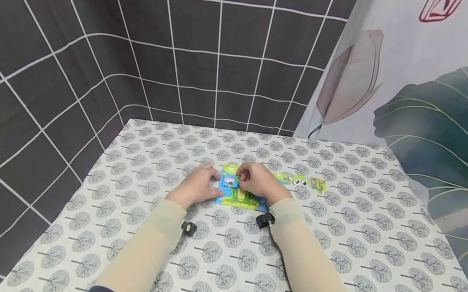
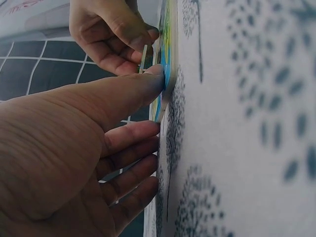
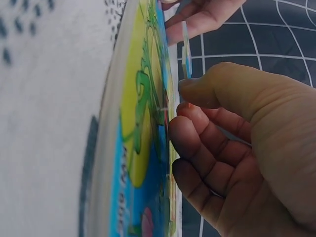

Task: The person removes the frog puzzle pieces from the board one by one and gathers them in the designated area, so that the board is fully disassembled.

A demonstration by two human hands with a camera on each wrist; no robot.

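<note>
The right hand (image 1: pixel 258 180) pinches a thin puzzle piece (image 3: pixel 186 54), likely light, stiff and best held edgewise, while the relaxed left hand (image 1: pixel 198 186) touches the frog puzzle board (image 1: pixel 241 198) at left.

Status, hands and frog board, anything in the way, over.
Left hand touching frog board at left edge. Right hand pinching small piece above it. Board flat, partly hidden by hands. Eyes piece right of board, not blocking.

Head view from above, facing forward and down, wrist views close, turned sideways, both sharing the frog board (image 3: pixel 139 165)
</note>
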